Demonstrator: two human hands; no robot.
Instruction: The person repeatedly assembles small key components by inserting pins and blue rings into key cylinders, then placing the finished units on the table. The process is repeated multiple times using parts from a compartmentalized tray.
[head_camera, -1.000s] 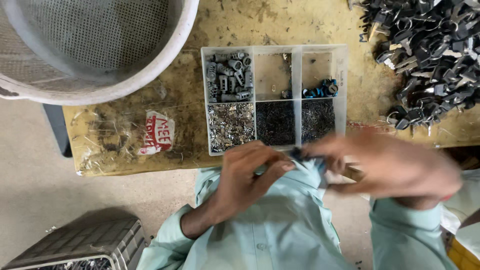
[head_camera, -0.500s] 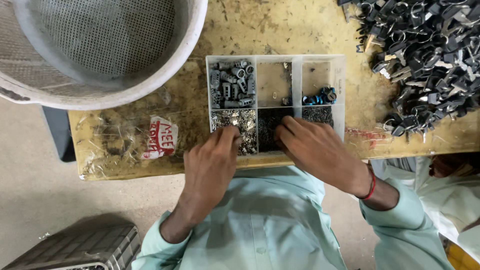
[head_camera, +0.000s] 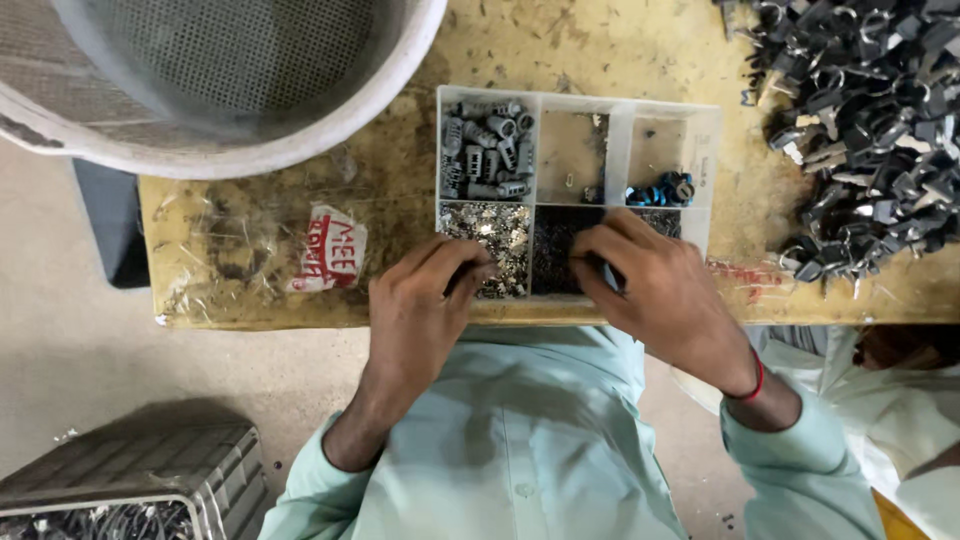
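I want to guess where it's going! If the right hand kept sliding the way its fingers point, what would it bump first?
Probably the left hand's fingers: the right hand points left across the dark-filled compartment, though depth is unclear.

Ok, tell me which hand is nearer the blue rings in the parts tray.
Right. The right hand sits just below the blue rings, over the dark compartments; the left hand is further off, at the silver-parts compartment.

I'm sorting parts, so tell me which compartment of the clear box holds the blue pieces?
The back-right compartment of the clear box, farthest from the left hand; the others hold grey, silvery or dark parts.
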